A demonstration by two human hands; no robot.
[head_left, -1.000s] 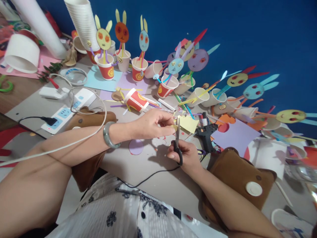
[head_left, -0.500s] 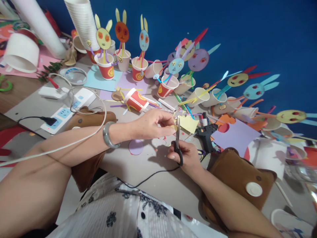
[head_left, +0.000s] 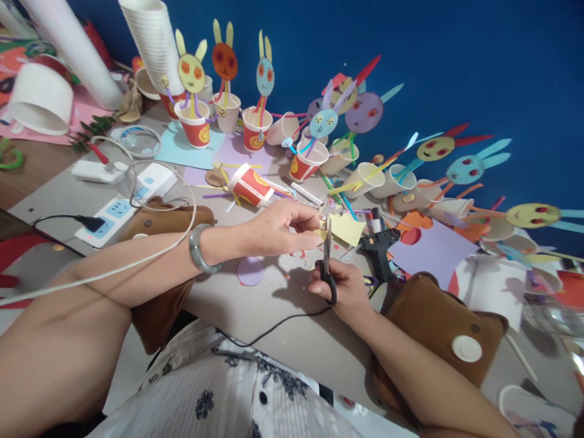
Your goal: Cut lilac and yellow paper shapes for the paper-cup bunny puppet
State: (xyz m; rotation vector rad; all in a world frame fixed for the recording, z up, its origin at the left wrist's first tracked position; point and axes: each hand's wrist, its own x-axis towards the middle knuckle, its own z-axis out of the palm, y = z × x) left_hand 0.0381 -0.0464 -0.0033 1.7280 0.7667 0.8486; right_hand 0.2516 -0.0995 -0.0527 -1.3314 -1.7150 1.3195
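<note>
My left hand, with a bangle on its wrist, pinches a small yellow paper piece between thumb and fingers. Black-handled scissors are held in my right hand, blades pointing away from me and close against the yellow piece. Whether the blades are parted is hard to make out. Beyond the blades lies a yellow paper sheet. A purple paper disc rests on the table below my left hand. Small paper scraps are scattered around it.
A black glue gun lies right of the scissors, its cord crossing the table. Rabbit-faced paper cups line the blue wall. A tipped red cup, a power strip, a white cable and a brown plush item lie around my arms.
Both hands, the scissors and the yellow piece stay almost in the same place. The view has shifted very slightly.
</note>
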